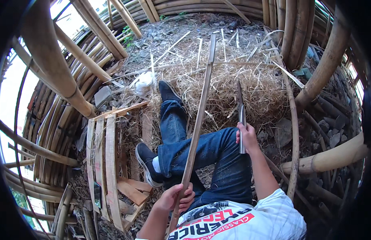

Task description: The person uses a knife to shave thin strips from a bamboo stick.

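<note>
My left hand (176,197) is closed round the lower part of a long split bamboo strip (201,108), which rises from my lap toward the far side of the pile of shavings. In my right hand (247,137) is a knife (241,115) with a pale metallic-looking handle and a narrow dark blade, its tip directed away from me. The blade is apart from the strip, to the right of it. My legs in jeans are folded beneath the strip, with shavings stuck to the cloth.
Fine bamboo shavings (253,92) cover the ground ahead. A wooden slatted pallet (110,168) stands at my left with a phone (97,194) on it. Thick bamboo poles (53,64) lean on the left, others (299,36) on the right. Broken stones (331,130) lie at right.
</note>
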Demonstrator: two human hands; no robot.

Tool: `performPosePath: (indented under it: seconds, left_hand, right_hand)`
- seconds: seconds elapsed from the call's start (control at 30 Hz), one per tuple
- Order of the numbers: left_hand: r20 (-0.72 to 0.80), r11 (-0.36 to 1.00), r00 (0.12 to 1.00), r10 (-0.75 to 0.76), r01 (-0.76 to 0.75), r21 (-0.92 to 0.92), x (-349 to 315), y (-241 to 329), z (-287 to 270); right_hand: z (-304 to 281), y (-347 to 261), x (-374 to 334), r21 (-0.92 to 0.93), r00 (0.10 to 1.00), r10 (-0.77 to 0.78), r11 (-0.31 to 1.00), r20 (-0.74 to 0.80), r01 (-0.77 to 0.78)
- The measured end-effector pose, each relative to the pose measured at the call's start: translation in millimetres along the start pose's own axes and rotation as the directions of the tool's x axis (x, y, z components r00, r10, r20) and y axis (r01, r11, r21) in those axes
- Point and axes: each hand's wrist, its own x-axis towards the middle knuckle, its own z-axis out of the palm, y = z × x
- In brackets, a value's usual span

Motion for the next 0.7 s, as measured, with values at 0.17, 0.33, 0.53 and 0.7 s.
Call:
performPosePath:
  seconds: [0.17,0.33,0.53,0.7]
  left_hand:
    - [0.126,0.987,0.981,0.147,-0.136,-0.090,20,4,9]
    - [0.151,0.777,0.911,0.383,-0.406,0.481,36,24,12]
    - [0.103,0.838,0.879,0.466,-0.476,0.265,48,36,-3]
    - [0.001,0.920,0.924,0.383,-0.382,0.088,48,49,1]
  right_hand:
    - [0,0,2,0.019,0.999,0.016,1.000,-0.033,-0.016]
    - [-1,1,6,-0.033,0.999,0.037,0.999,-0.019,-0.037]
    - [-1,1,10,-0.041,0.998,0.029,0.999,-0.055,-0.032]
    - [-6,6,12,-0.066,0.999,0.035,0.997,-0.039,-0.037]
